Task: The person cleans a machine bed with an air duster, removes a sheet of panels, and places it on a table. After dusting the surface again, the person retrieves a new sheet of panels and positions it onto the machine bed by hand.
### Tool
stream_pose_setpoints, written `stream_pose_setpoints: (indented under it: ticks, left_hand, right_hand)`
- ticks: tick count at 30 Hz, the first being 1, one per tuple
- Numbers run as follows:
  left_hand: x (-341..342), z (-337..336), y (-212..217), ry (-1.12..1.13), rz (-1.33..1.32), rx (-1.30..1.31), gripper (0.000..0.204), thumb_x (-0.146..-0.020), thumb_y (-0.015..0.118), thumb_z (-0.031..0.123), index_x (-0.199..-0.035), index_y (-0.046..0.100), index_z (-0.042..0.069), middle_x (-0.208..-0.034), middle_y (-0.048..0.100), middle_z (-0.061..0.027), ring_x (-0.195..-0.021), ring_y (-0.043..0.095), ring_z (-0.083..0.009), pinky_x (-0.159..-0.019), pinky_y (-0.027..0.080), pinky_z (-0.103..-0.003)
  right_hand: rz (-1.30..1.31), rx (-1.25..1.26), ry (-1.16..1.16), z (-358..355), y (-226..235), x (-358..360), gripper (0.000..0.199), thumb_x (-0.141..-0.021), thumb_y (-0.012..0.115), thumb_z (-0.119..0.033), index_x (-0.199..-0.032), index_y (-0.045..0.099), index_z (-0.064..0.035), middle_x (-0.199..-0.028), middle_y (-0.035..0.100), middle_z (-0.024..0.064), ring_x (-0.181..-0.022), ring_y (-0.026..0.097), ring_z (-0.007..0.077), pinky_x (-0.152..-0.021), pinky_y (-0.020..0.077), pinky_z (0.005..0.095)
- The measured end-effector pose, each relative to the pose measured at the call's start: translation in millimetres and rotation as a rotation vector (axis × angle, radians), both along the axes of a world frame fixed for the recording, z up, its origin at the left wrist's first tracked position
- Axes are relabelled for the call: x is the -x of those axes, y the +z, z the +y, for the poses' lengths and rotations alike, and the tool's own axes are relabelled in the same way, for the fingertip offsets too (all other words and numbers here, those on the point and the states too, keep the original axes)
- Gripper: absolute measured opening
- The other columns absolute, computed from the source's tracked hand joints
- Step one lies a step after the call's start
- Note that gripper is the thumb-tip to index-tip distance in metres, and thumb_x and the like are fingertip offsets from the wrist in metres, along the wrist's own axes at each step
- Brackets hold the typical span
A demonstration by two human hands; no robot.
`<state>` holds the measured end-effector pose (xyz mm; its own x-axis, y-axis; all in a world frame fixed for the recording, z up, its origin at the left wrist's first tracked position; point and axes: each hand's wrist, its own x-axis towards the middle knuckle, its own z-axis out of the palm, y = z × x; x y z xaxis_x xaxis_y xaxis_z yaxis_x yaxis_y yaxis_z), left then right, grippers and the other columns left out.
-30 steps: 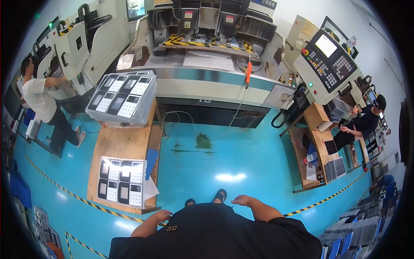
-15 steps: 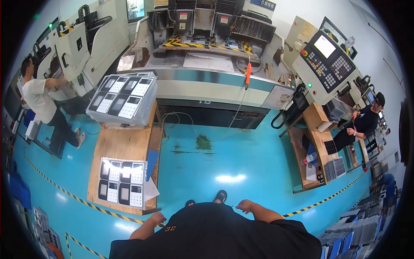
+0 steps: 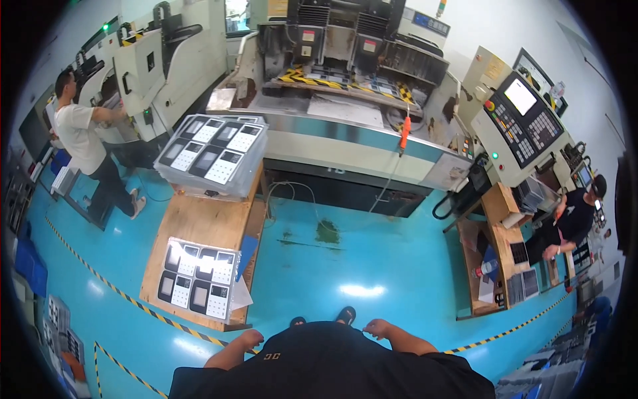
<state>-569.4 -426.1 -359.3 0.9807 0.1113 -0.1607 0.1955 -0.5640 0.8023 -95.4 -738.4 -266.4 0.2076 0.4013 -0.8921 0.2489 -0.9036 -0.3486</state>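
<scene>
My left hand (image 3: 251, 339) hangs beside my dark shirt with its fingers loosely curled, and nothing shows in it. On the other side my right hand (image 3: 377, 328) is held low in front of my body, fingers curled in and no object visible. Nearest to the left hand is a wooden bench (image 3: 178, 219). On its near end lies a clear-covered sheet of black-and-white panels (image 3: 181, 282). A thick stack of similar panel sheets (image 3: 211, 151) rests at the bench's far end. Both hands are apart from these things.
Ahead stands a large machine (image 3: 332, 143) with an orange air gun (image 3: 405, 135) hanging at its front. A control panel (image 3: 522, 120) and another wooden bench (image 3: 495, 239) are at right. One person (image 3: 86, 139) works at left, another (image 3: 568, 216) at right.
The view has turned slightly, so the machine, benches and stack sit further right and a little lower. Both hands stay low near my body. The person at right leans and has moved their hands.
</scene>
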Motion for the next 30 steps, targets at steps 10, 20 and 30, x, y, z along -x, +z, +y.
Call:
stream_pose_setpoints:
  ticks: [10,20,30]
  left_hand:
    - [-15.6,-0.4,11.1,0.072,0.361,0.027,0.019,-0.076,0.062,0.021,-0.084,0.07,0.005,-0.071,0.066,-0.0113,-0.059,0.063,-0.0238,-0.056,0.052,-0.038]
    - [-21.6,-7.5,33.1,0.34,0.613,0.364,0.027,-0.08,0.06,0.03,-0.083,0.066,0.003,-0.068,0.062,-0.01,-0.056,0.058,-0.0212,-0.054,0.049,-0.037]
    - [-15.7,1.5,-3.9,0.321,0.575,0.35,0.027,-0.078,0.063,0.028,-0.09,0.069,0.004,-0.074,0.064,-0.0104,-0.06,0.059,-0.0211,-0.054,0.05,-0.037]
  right_hand:
    - [-0.065,0.01,0.009,-4.7,4.0,-2.0,0.049,-0.086,0.063,-0.048,-0.107,0.068,-0.0032,-0.084,0.063,0.0131,-0.075,0.064,0.0245,-0.064,0.0585,0.039]
    - [-0.032,-0.017,-0.026,4.8,10.7,2.2,0.043,-0.083,0.068,-0.044,-0.106,0.068,-0.0081,-0.09,0.061,0.0052,-0.075,0.059,0.0171,-0.063,0.0557,0.0357]
    - [-0.036,0.022,-0.068,-9.7,4.9,3.4,0.043,-0.083,0.068,-0.044,-0.107,0.067,-0.008,-0.09,0.061,0.0038,-0.075,0.059,0.017,-0.062,0.0551,0.0362]
